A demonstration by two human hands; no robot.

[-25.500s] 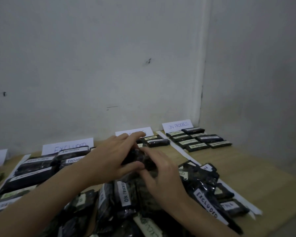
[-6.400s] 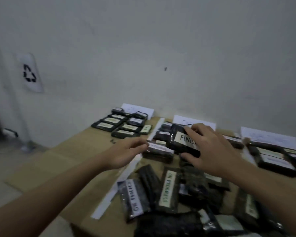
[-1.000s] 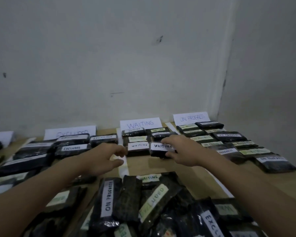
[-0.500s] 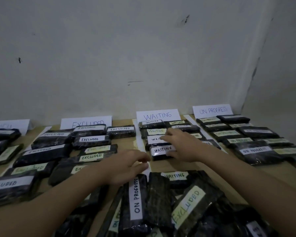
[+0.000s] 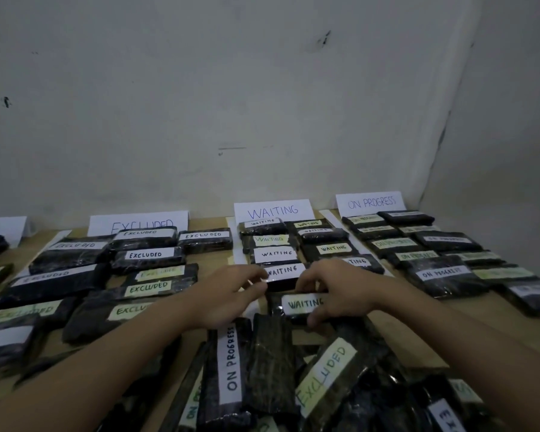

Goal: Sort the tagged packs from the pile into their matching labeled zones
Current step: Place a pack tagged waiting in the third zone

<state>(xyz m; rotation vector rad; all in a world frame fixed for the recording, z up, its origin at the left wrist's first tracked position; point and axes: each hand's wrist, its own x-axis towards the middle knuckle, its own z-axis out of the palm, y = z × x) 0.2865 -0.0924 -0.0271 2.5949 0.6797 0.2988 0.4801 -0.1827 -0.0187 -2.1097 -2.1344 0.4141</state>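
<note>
Two scuffed, stained white walls (image 5: 231, 104) are meeting at a corner on the right; dim light is falling on the wooden surface (image 5: 418, 332).

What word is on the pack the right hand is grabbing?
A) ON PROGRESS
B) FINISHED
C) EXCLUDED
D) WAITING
D: the right hand curls its fingers over a dark pack whose pale tag reads WAITING, lying at the near end of the row below the WAITING sign.
</note>
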